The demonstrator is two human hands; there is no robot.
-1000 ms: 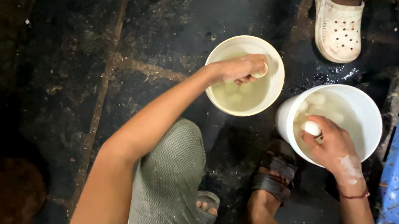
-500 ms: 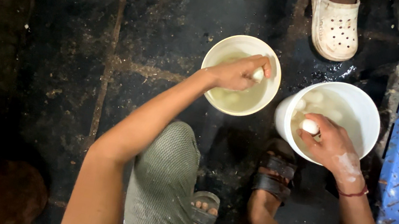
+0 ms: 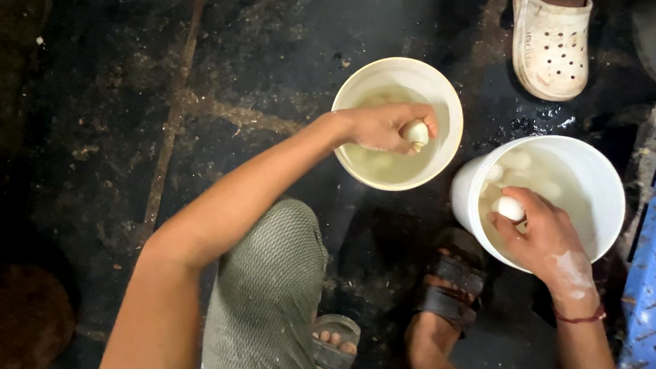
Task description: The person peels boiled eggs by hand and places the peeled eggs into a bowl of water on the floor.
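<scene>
Gripping a small white egg-shaped piece point(image 3: 416, 131), the left hand point(image 3: 385, 126) hovers over a cream round bowl of cloudy liquid point(image 3: 448, 110). Beside it, the right hand point(image 3: 543, 236) pinches another white egg-shaped piece point(image 3: 510, 208) inside a white plastic bucket point(image 3: 609, 181) holding more, on the dark wet floor point(image 3: 112, 106).

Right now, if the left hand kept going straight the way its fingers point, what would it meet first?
Probably the far inner wall of the smaller white bucket. The left hand holds a white egg-like ball over the cloudy liquid, fingers pointing toward that side. Depth is unclear; angled downward, it would meet the liquid first.
</scene>
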